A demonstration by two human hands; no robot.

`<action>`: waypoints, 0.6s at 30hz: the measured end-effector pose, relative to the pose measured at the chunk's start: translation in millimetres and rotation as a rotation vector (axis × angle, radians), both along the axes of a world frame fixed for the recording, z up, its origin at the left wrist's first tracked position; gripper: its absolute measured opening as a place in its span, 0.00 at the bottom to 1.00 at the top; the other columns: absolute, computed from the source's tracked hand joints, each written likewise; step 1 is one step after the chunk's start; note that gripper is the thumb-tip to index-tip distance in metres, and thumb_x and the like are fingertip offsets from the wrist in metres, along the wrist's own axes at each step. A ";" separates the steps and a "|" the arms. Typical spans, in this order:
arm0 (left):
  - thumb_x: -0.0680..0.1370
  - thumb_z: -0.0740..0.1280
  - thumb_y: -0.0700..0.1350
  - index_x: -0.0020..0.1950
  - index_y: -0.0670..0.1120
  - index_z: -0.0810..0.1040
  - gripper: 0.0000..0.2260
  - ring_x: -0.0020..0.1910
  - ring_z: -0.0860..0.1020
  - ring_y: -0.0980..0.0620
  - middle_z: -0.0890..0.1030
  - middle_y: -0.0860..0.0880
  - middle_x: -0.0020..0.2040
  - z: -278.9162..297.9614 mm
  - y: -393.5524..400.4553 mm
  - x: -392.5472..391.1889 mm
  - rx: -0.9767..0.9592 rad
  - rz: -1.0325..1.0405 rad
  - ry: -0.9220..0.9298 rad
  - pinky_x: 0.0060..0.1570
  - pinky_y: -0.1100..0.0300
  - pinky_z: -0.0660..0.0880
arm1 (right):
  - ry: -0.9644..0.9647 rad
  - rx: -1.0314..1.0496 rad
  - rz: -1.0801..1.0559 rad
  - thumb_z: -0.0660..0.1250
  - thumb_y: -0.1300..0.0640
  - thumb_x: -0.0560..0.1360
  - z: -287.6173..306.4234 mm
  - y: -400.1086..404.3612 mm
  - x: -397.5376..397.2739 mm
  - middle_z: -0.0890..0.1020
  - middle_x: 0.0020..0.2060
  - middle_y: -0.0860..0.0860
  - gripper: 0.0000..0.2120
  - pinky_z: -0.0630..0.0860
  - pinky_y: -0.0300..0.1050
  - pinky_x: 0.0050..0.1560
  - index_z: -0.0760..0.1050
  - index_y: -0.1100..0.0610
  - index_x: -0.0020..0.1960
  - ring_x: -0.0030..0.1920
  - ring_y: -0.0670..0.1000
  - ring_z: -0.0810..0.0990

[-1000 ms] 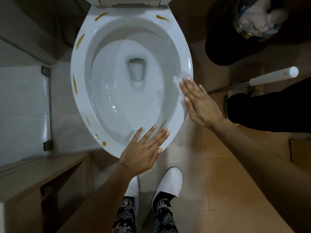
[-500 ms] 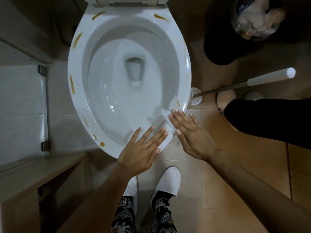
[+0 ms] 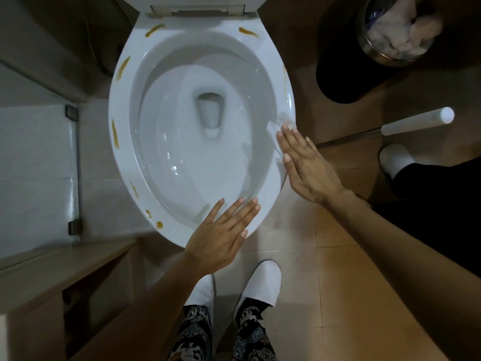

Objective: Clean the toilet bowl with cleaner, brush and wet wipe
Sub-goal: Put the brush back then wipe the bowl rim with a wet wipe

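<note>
The white toilet bowl [image 3: 122,162] fills the middle of the view, its rim marked with several brown-yellow smears along the left and top. My right hand [image 3: 307,165] lies flat with straight fingers on the rim's right side, pressing a white wet wipe [image 3: 279,123] against it. My left hand [image 3: 223,235] rests flat on the rim's near edge, fingers spread and straight. The toilet brush [image 3: 416,121], with a white handle and metal shaft, leans over the floor to the right of the bowl.
A metal waste bin [image 3: 390,35] lined with plastic and full of paper stands at the far right. Another person's dark-trousered leg and white slipper [image 3: 395,158] stand at the right. A wooden shelf [image 3: 52,272] sits at the near left. My feet are in white slippers [image 3: 260,285] below.
My right hand slid the wipe along the right rim, down toward the near end half a second ago, then back up to the rim's middle. My left hand has stayed in place.
</note>
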State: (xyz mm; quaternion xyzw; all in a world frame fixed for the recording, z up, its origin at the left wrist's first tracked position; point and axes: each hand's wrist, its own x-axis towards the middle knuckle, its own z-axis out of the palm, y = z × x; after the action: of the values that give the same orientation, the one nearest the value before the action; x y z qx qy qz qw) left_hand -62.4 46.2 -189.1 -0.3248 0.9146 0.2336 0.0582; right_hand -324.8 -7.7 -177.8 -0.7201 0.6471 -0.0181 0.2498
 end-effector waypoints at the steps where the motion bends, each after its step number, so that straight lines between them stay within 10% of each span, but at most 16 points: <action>1: 0.82 0.44 0.48 0.78 0.48 0.52 0.23 0.76 0.53 0.52 0.54 0.51 0.78 0.3 0.0 -1.6 0.004 0.005 0.005 0.72 0.48 0.52 | -0.010 0.002 -0.001 0.39 0.47 0.82 -0.4 4.4 0.4 0.49 0.78 0.48 0.27 0.45 0.47 0.77 0.47 0.54 0.79 0.77 0.45 0.44; 18: 0.82 0.49 0.49 0.78 0.49 0.49 0.25 0.76 0.51 0.53 0.51 0.53 0.78 -7.3 -7.8 -22.1 -0.019 0.054 0.054 0.73 0.49 0.50 | 0.020 -0.014 -0.018 0.41 0.48 0.82 -0.3 -43.2 -7.7 0.49 0.78 0.50 0.27 0.44 0.45 0.75 0.47 0.55 0.79 0.78 0.48 0.46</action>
State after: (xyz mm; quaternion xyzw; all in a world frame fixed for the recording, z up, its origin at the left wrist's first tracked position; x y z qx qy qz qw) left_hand -84.5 38.4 -196.5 -0.3436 0.9089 0.2350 0.0241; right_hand -332.5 -50.9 -178.1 -0.7161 0.6559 -0.0175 0.2382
